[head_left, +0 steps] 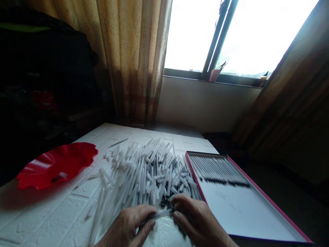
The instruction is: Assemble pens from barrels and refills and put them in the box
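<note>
A short translucent tube (163,214) is held between my two hands near the front of the table. My left hand (133,223) pinches its left end between thumb and fingers. At its right end, my right hand (191,216) has thumb and fingers closed on the tube, near some small black pieces (164,200). Just beyond the hands spreads a large heap of clear pen barrels and caps (138,171), with dark parts mixed in. To the right lies a shallow box (231,212) with a pink rim; a row of pens (218,168) with black ends lies in its far part.
On the left of the white brick-patterned table (64,209) stands a red wavy-edged bowl (59,161) with a small white and a dark piece inside. A single pen (118,142) lies behind the heap. Curtains, a window and a pink cup (214,75) on the sill are behind.
</note>
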A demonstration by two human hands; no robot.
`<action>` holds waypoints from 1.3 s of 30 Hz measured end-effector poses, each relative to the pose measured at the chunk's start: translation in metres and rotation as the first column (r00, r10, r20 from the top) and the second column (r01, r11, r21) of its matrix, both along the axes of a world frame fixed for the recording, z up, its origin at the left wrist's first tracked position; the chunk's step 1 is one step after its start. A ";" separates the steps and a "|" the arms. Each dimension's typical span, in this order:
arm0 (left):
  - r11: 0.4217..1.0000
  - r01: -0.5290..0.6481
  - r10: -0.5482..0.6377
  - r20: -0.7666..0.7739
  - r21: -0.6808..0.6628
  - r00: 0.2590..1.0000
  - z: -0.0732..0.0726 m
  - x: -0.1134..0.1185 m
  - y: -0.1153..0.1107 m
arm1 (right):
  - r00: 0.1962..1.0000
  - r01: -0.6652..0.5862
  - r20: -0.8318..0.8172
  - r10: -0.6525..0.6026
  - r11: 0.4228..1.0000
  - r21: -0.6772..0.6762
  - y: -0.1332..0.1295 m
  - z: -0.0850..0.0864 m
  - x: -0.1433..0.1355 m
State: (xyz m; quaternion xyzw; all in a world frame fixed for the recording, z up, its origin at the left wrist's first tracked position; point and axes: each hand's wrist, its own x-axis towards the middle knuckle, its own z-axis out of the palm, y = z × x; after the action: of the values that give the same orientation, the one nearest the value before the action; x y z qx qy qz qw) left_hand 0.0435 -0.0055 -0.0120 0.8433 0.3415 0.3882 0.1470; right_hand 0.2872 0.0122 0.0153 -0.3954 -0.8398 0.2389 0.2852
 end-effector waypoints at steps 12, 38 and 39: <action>1.000 -0.005 0.005 -0.037 -0.001 0.999 0.002 0.000 0.001 | 0.999 0.015 -0.035 -0.014 1.000 0.024 0.005 -0.005 0.006; 0.958 -0.269 0.285 -0.202 0.103 0.937 0.037 -0.017 0.004 | 0.978 0.028 0.207 -0.028 1.000 0.004 0.004 -0.021 0.001; 0.911 -0.401 0.411 -0.231 0.092 0.882 0.046 -0.025 0.007 | 0.983 0.047 0.177 -0.048 0.999 0.006 0.006 -0.023 0.003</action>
State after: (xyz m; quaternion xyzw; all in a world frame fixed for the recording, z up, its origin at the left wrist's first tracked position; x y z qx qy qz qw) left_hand 0.0189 0.0017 0.0340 0.7973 0.5177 0.3103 0.0014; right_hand 0.2903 0.0185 -0.0075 -0.4348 -0.8523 0.1953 0.2154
